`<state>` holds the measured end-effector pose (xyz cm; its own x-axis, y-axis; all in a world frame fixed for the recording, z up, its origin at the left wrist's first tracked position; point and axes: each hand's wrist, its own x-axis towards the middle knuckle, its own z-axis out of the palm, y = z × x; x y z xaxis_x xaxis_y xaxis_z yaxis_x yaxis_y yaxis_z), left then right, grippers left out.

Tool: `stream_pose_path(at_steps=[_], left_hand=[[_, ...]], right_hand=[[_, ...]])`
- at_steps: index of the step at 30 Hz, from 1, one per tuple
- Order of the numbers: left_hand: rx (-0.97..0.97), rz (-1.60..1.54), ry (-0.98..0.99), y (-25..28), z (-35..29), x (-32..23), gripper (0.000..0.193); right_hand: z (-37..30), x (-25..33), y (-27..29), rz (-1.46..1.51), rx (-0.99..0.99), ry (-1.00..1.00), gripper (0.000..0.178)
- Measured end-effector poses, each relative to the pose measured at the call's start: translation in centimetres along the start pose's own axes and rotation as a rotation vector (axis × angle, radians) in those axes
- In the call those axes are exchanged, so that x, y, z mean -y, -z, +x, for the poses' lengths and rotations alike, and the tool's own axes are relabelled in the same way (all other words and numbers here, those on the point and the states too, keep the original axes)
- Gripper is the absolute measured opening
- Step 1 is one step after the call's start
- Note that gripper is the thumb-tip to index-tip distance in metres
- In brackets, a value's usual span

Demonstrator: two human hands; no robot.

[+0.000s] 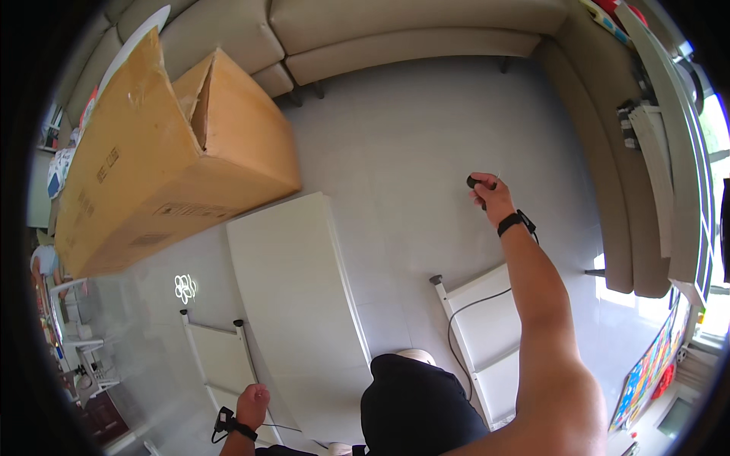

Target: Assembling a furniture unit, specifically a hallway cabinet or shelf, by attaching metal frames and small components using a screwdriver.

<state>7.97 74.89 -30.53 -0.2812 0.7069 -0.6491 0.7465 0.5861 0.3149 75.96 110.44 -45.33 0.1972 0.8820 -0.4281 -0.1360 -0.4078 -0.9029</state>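
My right hand (494, 195), arm stretched forward over the floor, is closed on a small black round piece (473, 182) that sticks out past the fingertips. Below it lies a white frame panel (480, 295) with a black foot at its corner, partly covered by my forearm. My left hand (253, 403) is curled closed low on the left, over a second white frame panel (220, 348) with black feet on its ends. Whatever that hand may hold is hidden. Between the two frames a long white board (293, 266) lies flat on the floor.
A big open cardboard box (190, 167) stands at the far left, touching or close to the board's far end. A beige sofa (411, 38) curves along the back and right. White slats (652, 171) rest on its right side. My black-clad knee (414, 395) is beside the board.
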Motion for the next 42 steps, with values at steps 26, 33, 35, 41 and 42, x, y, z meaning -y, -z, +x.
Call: stream_pose_path(at_steps=[26,33,35,41,42], left_hand=[[0.098,0.011,-0.081,-2.6,2.8,-0.1,0.021],[0.094,0.052,-0.116,-2.5,2.8,-3.1,0.022],[0.098,0.013,-0.099,-2.9,3.1,-2.7,0.022],[0.104,-0.040,-0.054,-3.2,2.0,-0.8,0.021],[0.088,0.031,-0.101,-2.9,1.6,-1.0,0.021]], right_hand=[[-8.0,-8.9,22.8,-0.620,-0.520,-0.005,0.022],[-5.8,-10.9,22.0,-0.926,-0.470,-0.029,0.024],[-6.0,-11.2,22.6,-0.980,-0.492,-0.002,0.024],[-8.8,-11.9,16.8,-0.560,-0.307,-0.205,0.023],[-9.4,-11.5,15.0,-0.477,-0.256,-0.309,0.023]])
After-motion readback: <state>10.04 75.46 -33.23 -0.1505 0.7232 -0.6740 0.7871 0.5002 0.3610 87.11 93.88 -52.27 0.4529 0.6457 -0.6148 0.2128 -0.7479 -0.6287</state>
